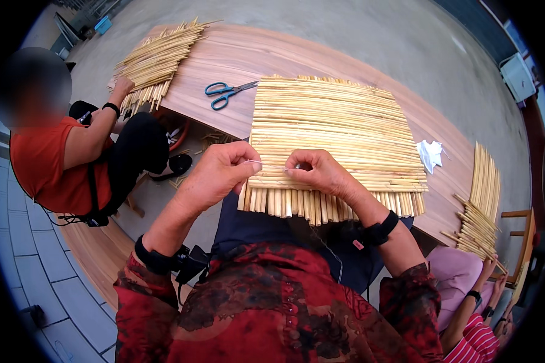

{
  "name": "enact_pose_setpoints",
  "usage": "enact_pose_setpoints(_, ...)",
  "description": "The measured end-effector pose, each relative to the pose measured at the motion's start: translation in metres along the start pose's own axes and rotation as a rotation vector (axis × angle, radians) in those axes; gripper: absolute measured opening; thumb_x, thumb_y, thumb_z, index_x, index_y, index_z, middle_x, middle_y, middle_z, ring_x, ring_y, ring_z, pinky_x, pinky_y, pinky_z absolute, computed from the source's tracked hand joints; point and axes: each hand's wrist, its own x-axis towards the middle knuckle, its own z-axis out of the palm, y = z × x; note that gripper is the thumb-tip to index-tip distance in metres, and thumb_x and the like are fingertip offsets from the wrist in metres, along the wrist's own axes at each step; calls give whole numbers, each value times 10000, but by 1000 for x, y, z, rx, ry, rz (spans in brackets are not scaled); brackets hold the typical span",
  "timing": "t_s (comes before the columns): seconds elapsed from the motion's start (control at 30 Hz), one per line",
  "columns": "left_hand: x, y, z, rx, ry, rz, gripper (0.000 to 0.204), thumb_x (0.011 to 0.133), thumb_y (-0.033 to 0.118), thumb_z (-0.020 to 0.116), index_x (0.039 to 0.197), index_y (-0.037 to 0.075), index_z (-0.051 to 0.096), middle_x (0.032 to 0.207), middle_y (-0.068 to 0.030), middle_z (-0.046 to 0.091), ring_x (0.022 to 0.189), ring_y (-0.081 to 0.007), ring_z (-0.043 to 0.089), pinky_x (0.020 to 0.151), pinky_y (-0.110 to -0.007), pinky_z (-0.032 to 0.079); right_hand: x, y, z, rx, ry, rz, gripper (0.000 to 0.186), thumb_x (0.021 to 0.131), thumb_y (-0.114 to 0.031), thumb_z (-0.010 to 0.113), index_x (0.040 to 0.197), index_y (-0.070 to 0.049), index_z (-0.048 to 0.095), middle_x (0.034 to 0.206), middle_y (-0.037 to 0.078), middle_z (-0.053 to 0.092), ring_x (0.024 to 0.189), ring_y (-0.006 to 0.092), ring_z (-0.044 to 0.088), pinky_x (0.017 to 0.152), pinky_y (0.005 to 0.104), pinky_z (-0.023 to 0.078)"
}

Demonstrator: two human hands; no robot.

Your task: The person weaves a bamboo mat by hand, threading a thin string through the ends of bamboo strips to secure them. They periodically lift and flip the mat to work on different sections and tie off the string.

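A thin pale thread [274,166] is stretched between my two hands. My left hand [223,167] pinches one end between thumb and fingertips, just off the near left corner of a mat of straw-coloured stalks [333,124]. Over the mat's near edge, my right hand [322,172] is closed in a pinch on the same thread. Stalks in the mat's top layer lie side by side, left to right. Below them, the cut ends of a crosswise layer [297,204] stick out toward me. A pale strand hangs down in front of my lap.
Dark-handled scissors [224,92] lie left of the mat on the wooden table [230,51]. Crumpled white paper [430,156] rests at its right. More stalks lie at the far left [160,63] and right [484,181], each near another person's hands. A wooden chair stands at the right.
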Motion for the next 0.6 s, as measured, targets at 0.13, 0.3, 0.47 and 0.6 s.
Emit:
enact_pose_setpoints(0.13, 0, 8, -6, -142, 69, 75, 148, 894, 142, 594, 913, -1, 628, 717, -7, 589, 582, -54, 539, 522, -203, 456, -2, -4, 3, 34, 5, 42, 134, 849, -159, 624, 887, -31, 637, 689, -29, 560, 618, 46, 477, 576, 207, 412)
enact_pose_setpoints(0.3, 22, -2, -5, -560, 113, 103, 211, 939, 194, 533, 995, 6, 611, 834, -59, 639, 723, -131, 628, 628, -253, 513, -1, -6, 1, 150, 26, 65, 155, 864, -170, 604, 875, -21, 642, 675, -20, 552, 620, 53, 475, 564, 216, 407)
enact_pose_setpoints(0.47, 49, 1, 4, -650, 94, 149, 205, 938, 225, 531, 903, 30, 587, 813, -54, 624, 763, -164, 643, 645, -289, 532, 3, -5, 1, 34, 39, 54, 245, 919, -265, 540, 917, -42, 641, 669, -30, 501, 611, 47, 431, 555, 201, 375)
enact_pose_setpoints(0.6, 66, 18, 4, -700, 89, 215, 181, 930, 208, 539, 867, 43, 580, 780, -48, 614, 726, -163, 637, 634, -290, 535, -6, -21, 0, 147, 1, 116, 224, 924, -240, 545, 1039, -55, 597, 673, -53, 442, 589, 36, 379, 529, 194, 337)
